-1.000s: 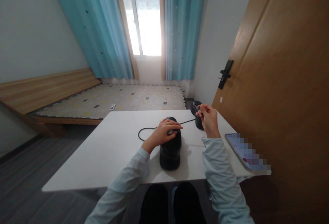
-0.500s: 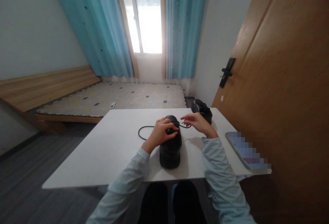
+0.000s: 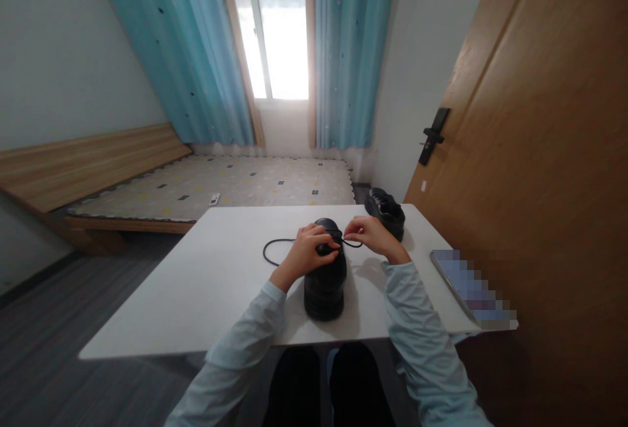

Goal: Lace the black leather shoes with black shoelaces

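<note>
A black shoe (image 3: pixel 324 293) stands on the white table in front of me, its heel toward me. My left hand (image 3: pixel 310 250) lies over the shoe's upper from the left, fingers curled round it near the lace holes. To the left, a loop of black shoelace (image 3: pixel 265 252) rests on the tabletop. At the shoe's right side my right hand (image 3: pixel 366 233) is closed in a pinch on the lace, close to the eyelets. The exact grip of the fingertips is small and partly hidden.
A second black shoe (image 3: pixel 385 211) stands at the table's far right corner. Along the right edge of the white table (image 3: pixel 196 296) lies a flat, pixelated object (image 3: pixel 471 293). Behind is a bed (image 3: pixel 245 182) with a white remote (image 3: pixel 214 199); a wooden door (image 3: pixel 534 119) is at right.
My right hand has moved slightly left toward the shoe, and its spread fingers have closed into a pinch at the lace. The left hand and the shoe have stayed in place.
</note>
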Motion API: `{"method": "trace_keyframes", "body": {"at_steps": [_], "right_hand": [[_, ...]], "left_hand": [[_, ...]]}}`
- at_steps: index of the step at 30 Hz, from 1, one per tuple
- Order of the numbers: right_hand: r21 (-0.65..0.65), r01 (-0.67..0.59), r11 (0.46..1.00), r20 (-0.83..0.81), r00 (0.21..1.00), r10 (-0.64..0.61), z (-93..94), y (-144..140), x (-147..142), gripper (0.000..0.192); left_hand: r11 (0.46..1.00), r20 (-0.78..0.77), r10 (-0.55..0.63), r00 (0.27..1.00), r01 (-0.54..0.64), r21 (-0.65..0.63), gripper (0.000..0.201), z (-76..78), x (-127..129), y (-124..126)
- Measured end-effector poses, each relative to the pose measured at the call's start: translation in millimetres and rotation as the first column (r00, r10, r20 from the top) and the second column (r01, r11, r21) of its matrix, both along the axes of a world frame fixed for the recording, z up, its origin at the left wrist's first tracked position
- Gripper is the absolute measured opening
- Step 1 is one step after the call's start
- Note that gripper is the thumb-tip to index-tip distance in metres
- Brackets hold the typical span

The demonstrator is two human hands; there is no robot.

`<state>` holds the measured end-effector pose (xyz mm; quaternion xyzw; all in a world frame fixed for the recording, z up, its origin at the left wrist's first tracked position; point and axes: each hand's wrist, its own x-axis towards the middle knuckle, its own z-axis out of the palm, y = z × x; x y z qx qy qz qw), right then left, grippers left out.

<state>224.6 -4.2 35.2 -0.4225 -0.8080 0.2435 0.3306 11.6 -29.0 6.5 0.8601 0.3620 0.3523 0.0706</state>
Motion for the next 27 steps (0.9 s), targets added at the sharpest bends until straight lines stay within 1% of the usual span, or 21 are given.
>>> {"method": "trace_keyframes", "body": {"at_steps": [4, 10, 11, 13, 15, 16, 17, 20, 21, 24, 27], "right_hand": [[-0.009, 0.0, 1.0, -0.006, 1.0, 0.0, 0.8, -2, -3, 0.006], [-0.032, -0.049, 0.998, 0.012, 0.999, 0.049, -2.9, -1, -5, 0.011], [-0.04, -0.051, 0.998, 0.013, 0.999, 0.051, -4.1, 0, -5, 0.012], [-0.053, -0.046, 0.998, 0.011, 0.999, 0.046, -6.7, 2, -3, 0.015], [-0.067, -0.04, 0.997, 0.004, 0.999, 0.041, -9.4, 4, -1, 0.015], [-0.076, -0.039, 0.996, 0.0, 0.999, 0.04, -10.6, 4, 0, 0.014], [-0.09, -0.04, 0.995, -0.006, 0.999, 0.04, -11.5, 5, 0, 0.013], [-0.137, -0.056, 0.989, -0.035, 0.998, 0.051, -12.7, 5, 1, 0.012], [-0.146, -0.067, 0.987, -0.052, 0.997, 0.06, -12.4, 5, 0, 0.012], [-0.146, -0.09, 0.985, -0.099, 0.992, 0.076, -9.6, 3, -2, 0.012], [-0.132, -0.077, 0.988, -0.116, 0.991, 0.062, -5.5, 1, -5, 0.013]], "left_hand": [[1.0, -0.006, -0.001, 1.0, 0.001, -0.013, 0.009, 0.6, 0, 0], [1.0, 0.014, -0.013, 1.0, 0.013, -0.021, 0.01, 3.4, 1, -3], [0.999, 0.014, -0.013, 1.0, 0.014, -0.03, 0.013, 3.9, 1, -3], [0.998, 0.03, -0.009, 0.999, 0.011, -0.058, 0.024, 4.4, 1, -4], [0.996, 0.064, 0.001, 0.998, 0.005, -0.089, 0.036, 4.1, 1, -5], [0.995, 0.082, 0.01, 0.997, -0.002, -0.1, 0.039, 3.9, 2, -5], [0.994, 0.098, 0.02, 0.995, -0.01, -0.105, 0.037, 3.5, 2, -5], [0.995, 0.111, 0.051, 0.993, -0.041, -0.094, 0.017, 3.1, 3, -6], [0.995, 0.108, 0.063, 0.992, -0.054, -0.087, 0.013, 3.3, 4, -6], [0.993, 0.095, 0.099, 0.991, -0.093, -0.069, 0.012, 3.7, 5, -7], [0.99, 0.081, 0.129, 0.988, -0.123, -0.075, 0.015, 2.8, 6, -6]]}}
